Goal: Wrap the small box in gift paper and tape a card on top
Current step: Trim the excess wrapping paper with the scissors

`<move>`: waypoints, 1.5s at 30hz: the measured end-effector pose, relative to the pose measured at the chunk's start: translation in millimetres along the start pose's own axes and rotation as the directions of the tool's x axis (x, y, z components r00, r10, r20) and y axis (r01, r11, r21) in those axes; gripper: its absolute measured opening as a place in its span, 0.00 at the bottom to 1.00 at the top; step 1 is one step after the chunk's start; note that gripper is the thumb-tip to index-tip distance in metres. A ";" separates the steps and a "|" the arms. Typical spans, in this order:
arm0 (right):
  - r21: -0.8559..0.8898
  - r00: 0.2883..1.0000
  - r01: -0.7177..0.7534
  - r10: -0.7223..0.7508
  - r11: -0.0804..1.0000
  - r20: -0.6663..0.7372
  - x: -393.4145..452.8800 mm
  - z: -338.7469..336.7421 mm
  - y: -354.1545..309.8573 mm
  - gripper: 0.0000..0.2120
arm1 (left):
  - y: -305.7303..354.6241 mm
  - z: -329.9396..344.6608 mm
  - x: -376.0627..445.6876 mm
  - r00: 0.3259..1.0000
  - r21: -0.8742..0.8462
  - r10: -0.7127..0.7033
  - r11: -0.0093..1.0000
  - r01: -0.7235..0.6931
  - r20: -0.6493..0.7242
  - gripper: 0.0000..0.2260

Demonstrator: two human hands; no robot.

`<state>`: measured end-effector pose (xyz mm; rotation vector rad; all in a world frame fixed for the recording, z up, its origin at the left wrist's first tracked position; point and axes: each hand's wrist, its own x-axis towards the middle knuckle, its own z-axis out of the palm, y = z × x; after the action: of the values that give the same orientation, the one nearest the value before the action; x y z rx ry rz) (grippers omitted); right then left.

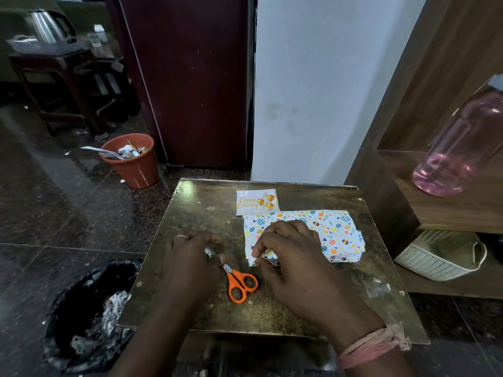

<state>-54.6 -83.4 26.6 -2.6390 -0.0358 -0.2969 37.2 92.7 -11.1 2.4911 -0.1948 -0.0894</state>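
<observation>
Both forearms are bare, with no sleeves visible. The left hand carries a thin silver-coloured ring on one finger. The right hand has a bundle of faded pink thread, several strands thick with frayed ends, wound round its wrist

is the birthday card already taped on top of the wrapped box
No, the card lies flat on the table behind the wrapped box, not on top of it.

Bare desk ahead of left fingers; scissors between hands; card beyond right fingers.
</observation>
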 end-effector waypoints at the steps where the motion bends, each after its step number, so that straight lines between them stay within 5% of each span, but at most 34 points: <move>1: -0.001 1.000 -0.003 0.003 1.000 0.000 0.2 -0.3 0.3 0.05 | 0.7 -0.7 -0.2 1.000 -0.023 0.008 1.000 -0.008 0.000 0.14; 10: -0.001 1.000 -0.012 0.012 1.000 0.010 0.1 -2.2 0.0 0.04 | -2.9 -5.9 2.2 0.997 -0.063 0.018 0.998 -0.023 -0.079 0.10; 14: -0.001 1.000 -0.004 0.004 1.000 -0.008 1.0 -0.8 0.8 0.04 | 5.4 1.0 -6.0 0.999 0.103 -0.033 0.994 0.036 -0.028 0.24; 18: -0.009 1.000 -0.003 0.003 1.000 -0.028 0.0 1.1 3.2 0.06 | 14.4 4.7 -11.6 0.999 0.123 -0.048 0.991 0.046 0.012 0.28; 24: -0.170 0.997 -0.008 0.021 0.985 0.072 -2.9 2.4 11.6 0.28 | 8.3 -3.9 -5.8 0.997 0.012 0.018 1.000 -0.019 0.075 0.23; 31: -0.211 0.996 -0.057 0.070 0.976 0.052 -1.6 -0.5 14.4 0.23 | -3.5 -26.9 7.7 0.993 -0.366 -0.043 0.927 0.080 0.109 0.10; 41: -0.171 0.997 -0.052 0.061 0.984 0.043 -3.7 -4.5 9.4 0.14 | -19.3 -47.1 3.6 0.964 -0.197 -0.006 0.978 0.060 0.266 0.08; 45: -0.202 0.995 -0.081 0.090 0.976 0.035 -4.1 -5.9 6.8 0.25 | -21.1 -53.5 0.5 0.979 -0.216 -0.013 0.975 0.058 0.204 0.08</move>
<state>-59.2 -92.0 27.6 -2.8379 0.0987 -0.2228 46.1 141.0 19.0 2.2618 -0.2128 -0.3608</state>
